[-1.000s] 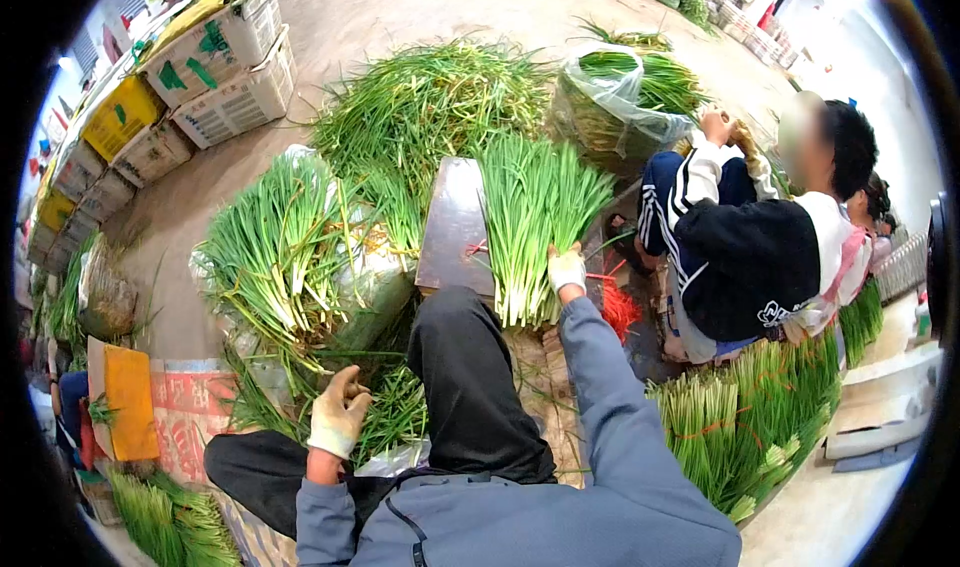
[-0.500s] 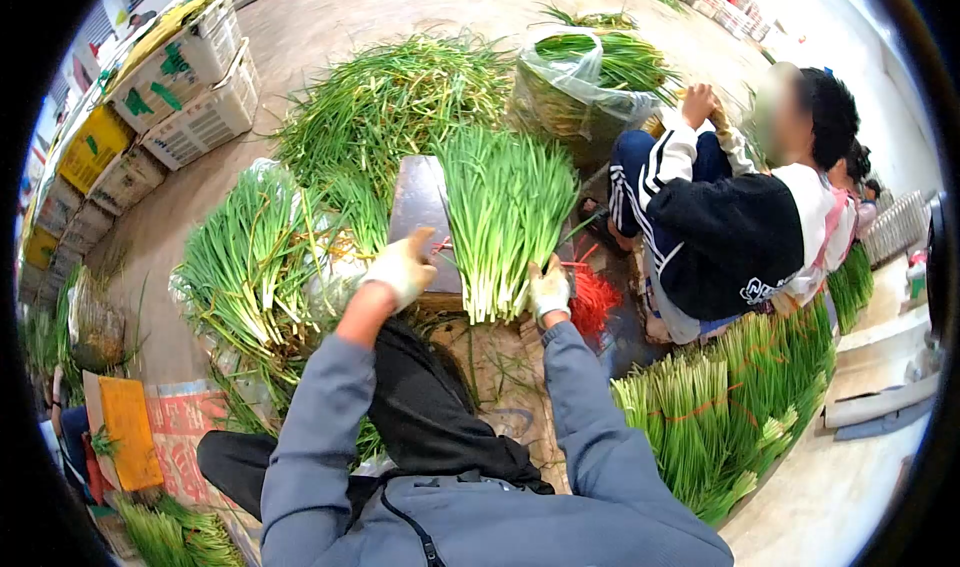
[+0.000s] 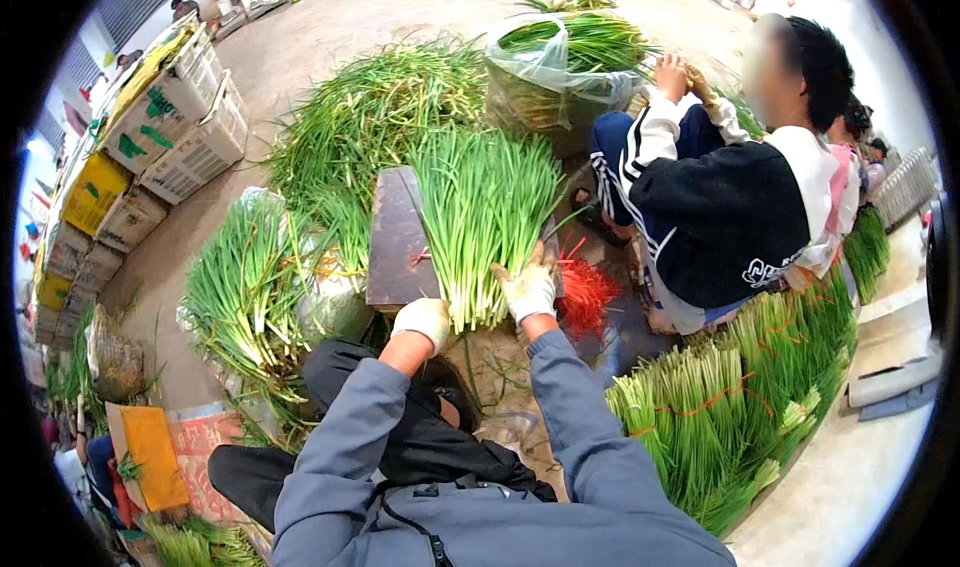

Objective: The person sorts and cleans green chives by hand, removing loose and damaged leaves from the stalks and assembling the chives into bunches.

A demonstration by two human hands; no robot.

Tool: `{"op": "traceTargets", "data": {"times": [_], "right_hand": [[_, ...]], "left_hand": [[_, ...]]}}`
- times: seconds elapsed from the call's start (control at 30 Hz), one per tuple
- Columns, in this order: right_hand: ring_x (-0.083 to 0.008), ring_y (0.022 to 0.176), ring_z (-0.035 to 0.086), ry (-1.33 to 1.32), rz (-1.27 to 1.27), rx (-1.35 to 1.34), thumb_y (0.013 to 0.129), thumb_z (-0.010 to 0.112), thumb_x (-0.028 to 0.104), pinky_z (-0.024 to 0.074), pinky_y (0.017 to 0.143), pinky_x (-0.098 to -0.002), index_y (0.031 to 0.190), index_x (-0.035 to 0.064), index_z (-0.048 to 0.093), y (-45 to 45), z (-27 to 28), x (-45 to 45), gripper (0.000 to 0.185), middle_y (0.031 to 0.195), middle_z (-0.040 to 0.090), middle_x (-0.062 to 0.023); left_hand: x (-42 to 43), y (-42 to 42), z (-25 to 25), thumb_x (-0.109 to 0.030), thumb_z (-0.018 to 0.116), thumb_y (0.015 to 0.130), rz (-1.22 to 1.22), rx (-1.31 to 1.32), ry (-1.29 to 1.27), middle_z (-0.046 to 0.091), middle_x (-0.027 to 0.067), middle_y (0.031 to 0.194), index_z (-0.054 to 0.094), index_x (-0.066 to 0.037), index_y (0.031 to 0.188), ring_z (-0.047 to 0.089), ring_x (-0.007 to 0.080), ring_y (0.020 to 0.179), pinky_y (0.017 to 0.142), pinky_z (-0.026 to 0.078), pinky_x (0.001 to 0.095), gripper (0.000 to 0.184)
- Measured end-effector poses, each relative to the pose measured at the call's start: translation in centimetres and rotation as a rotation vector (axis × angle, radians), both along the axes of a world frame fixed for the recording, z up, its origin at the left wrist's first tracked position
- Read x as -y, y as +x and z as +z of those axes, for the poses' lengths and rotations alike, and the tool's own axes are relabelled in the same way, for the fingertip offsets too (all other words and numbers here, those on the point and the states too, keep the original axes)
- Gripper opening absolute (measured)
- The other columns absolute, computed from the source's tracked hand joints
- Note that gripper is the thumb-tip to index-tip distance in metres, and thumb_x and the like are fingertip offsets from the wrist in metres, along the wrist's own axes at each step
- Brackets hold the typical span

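Observation:
A loose bunch of green chives [image 3: 487, 217] lies on a dark board-topped stand [image 3: 392, 257] before me, its pale stalk ends toward me. At its lower left, my left hand [image 3: 424, 322], in a whitish glove, is closed against the stalk ends, with the fingertips partly hidden. My right hand [image 3: 527, 285], also gloved, grips the right edge of the bunch, thumb across the stalks and fingers along the side. A short red tie [image 3: 419, 257] rests on the board left of the bunch. Beside the stand is a heap of red ties [image 3: 585, 295].
Leafy piles [image 3: 375, 117] lie beyond the stand, and more chives [image 3: 235, 277] are at left. A clear plastic bag [image 3: 560, 97] holds greens. A person [image 3: 725, 187] squats at right, behind tied bundles [image 3: 725, 402]. Stacked crates [image 3: 190, 147] line the left.
My left hand has come down from beside the board's tie to the stalk ends. My right hand has shifted up onto the bunch, its thumb now over the stalks. The view has shifted slightly.

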State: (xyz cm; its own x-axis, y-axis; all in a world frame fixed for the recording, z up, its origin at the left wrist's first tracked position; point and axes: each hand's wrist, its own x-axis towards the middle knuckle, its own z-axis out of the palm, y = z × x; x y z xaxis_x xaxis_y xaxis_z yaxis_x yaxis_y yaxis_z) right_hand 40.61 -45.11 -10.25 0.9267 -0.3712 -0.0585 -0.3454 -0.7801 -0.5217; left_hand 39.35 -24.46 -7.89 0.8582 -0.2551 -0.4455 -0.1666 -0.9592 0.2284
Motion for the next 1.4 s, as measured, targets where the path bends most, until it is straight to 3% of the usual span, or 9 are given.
{"op": "traceTargets", "data": {"times": [0.23,0.4,0.47,0.57,0.8,0.9,1.0,1.1,1.4], "right_hand": [[-0.0345,0.147,0.028,-0.230,0.879,0.089,0.090,0.061,0.029,0.0184,0.121,-0.0485,0.117,0.0197,0.070,1.1,2.3,-6.6,0.030,0.153,0.043,-0.0113],[-0.0370,0.147,0.028,-0.298,0.890,-0.004,0.090,0.057,0.026,0.0192,0.121,-0.0501,0.117,0.0134,0.069,2.4,-3.3,-7.9,0.032,0.154,0.041,-0.0156],[-0.0401,0.147,0.026,-0.361,0.991,-0.106,0.092,0.056,0.027,0.0189,0.121,-0.0505,0.131,0.0130,0.062,2.2,-0.6,-7.3,0.043,0.157,0.034,-0.0164],[-0.0403,0.147,0.025,-0.392,1.015,-0.221,0.091,0.057,0.028,0.0176,0.122,-0.0503,0.136,0.0134,0.059,1.4,2.4,-7.3,0.047,0.157,0.034,-0.0162],[-0.0350,0.146,0.031,-0.467,0.951,-0.032,0.091,0.052,0.021,0.0171,0.122,-0.0532,0.132,0.0130,0.062,0.4,-1.5,-7.5,0.042,0.151,0.045,-0.0148],[-0.0351,0.134,0.047,-0.341,0.922,0.323,0.082,0.060,0.020,0.0237,0.119,-0.0554,0.094,0.0110,0.073,-0.9,-3.4,-7.1,0.020,0.113,0.069,-0.0127],[-0.0326,0.126,0.054,-0.382,1.173,0.101,0.082,0.059,0.021,0.0268,0.119,-0.0498,0.101,0.0161,0.072,-2.9,-1.7,-5.9,0.023,0.113,0.069,-0.0094],[-0.0301,0.121,0.056,-0.084,1.119,0.499,0.082,0.060,0.018,0.0359,0.113,-0.0460,0.100,0.0168,0.070,-6.7,-4.5,-5.1,0.022,0.102,0.069,-0.0058],[-0.0376,0.100,0.066,0.066,0.986,-0.557,0.086,0.068,0.036,0.0523,0.086,-0.0457,0.120,0.0144,0.068,-14.6,-0.9,0.6,0.041,0.105,0.070,-0.0183]], "left_hand": [[-1.4,-1.8,-0.1,-0.022,0.053,0.088,0.049,0.024,-0.074,0.070,0.0227,0.101,0.074,-0.008,0.097,0.067,0.0397,0.097,0.084,0.053,0.0468,0.026],[-3.2,-5.9,-1.5,-0.025,0.063,0.084,-0.439,-0.250,-0.292,0.072,0.0197,0.093,0.072,-0.007,0.095,0.069,0.0369,0.085,0.078,0.054,0.0426,0.022],[-2.3,-8.3,2.5,-0.029,0.068,0.083,-0.192,-0.842,-0.371,0.073,0.0178,0.096,0.070,-0.009,0.110,0.070,0.0323,0.087,0.080,0.054,0.0405,0.033],[-2.6,-9.6,3.7,-0.030,0.072,0.081,-0.326,-0.467,-0.374,0.071,0.0194,0.105,0.054,-0.015,0.140,0.070,0.0309,0.096,0.085,0.054,0.0386,0.064],[-4.5,4.1,-1.9,-0.039,0.067,0.087,0.448,0.001,-0.552,0.072,0.0140,0.086,0.069,0.001,0.107,0.069,0.0224,0.072,0.070,0.055,0.0353,0.045],[-2.4,8.0,-5.8,-0.048,0.071,0.086,0.503,-0.149,-0.460,0.072,0.0133,0.085,0.068,0.002,0.104,0.067,0.0214,0.068,0.064,0.054,0.0372,0.052],[-0.4,8.0,-7.8,-0.040,0.080,0.078,0.560,-0.289,-0.683,0.072,0.0198,0.100,0.055,0.003,0.128,0.072,0.0282,0.088,0.077,0.057,0.0393,0.070],[1.0,6.9,-4.8,-0.043,0.081,0.074,0.524,-0.126,-0.450,0.057,0.0271,0.134,0.044,0.006,0.140,0.059,0.0366,0.121,0.103,0.047,0.0394,0.090],[-0.1,7.7,-6.8,-0.045,0.083,0.070,0.452,-0.077,-0.483,0.057,0.0283,0.133,0.047,0.004,0.137,0.058,0.0378,0.122,0.104,0.046,0.0394,0.090]]}}
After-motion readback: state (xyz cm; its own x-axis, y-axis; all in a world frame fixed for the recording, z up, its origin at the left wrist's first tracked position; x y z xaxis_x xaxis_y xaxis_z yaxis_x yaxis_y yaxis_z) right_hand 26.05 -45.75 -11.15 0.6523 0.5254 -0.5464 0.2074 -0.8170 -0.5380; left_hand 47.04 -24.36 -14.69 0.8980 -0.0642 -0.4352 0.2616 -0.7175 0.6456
